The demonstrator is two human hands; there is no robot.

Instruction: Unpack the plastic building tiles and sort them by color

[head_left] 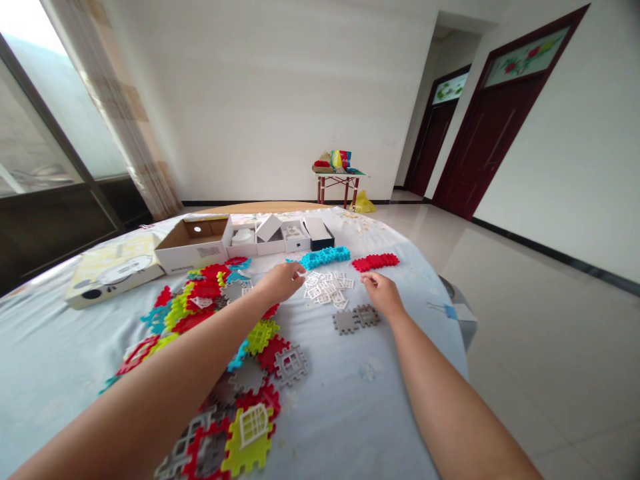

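One wide white wall (280, 87) along the far side. In front of it, one round table (360, 400) under a pale blue cloth, filling the near and middle ground. Two dark red doors at far right, the nearer door (480, 140) topped by a glass pane with painted red flowers. At far left, a pale patterned curtain (107, 100) beside a window.

On the table's left half, a loose pile of notched plates (260, 338) in red, yellow-green, blue and grey, partly hidden behind the left forearm. Beyond it, a flat yellow-and-white box (120, 268) with a black-and-white cartoon figure, then an open white box (195, 259) with brown inside; print on its front too small to read. To the right of that, a row of smaller boxes (270, 243), one with a tiny dark mark, unreadable. Far off by the wall, a small side table (335, 175) with a bright multicoloured packet, lettering illegible.

Left hand (283, 283) with fingers bent, at the left edge of a heap of white window frames (327, 289); cannot tell whether grasping anything. Right hand (383, 293) on the heap's other side, thumb and fingers drawn together, likewise unclear whether gripping a piece. Just beyond, a blue row of pieces (326, 257) and a shorter red row (376, 262). Nearer, two grey plates (346, 323), side by side
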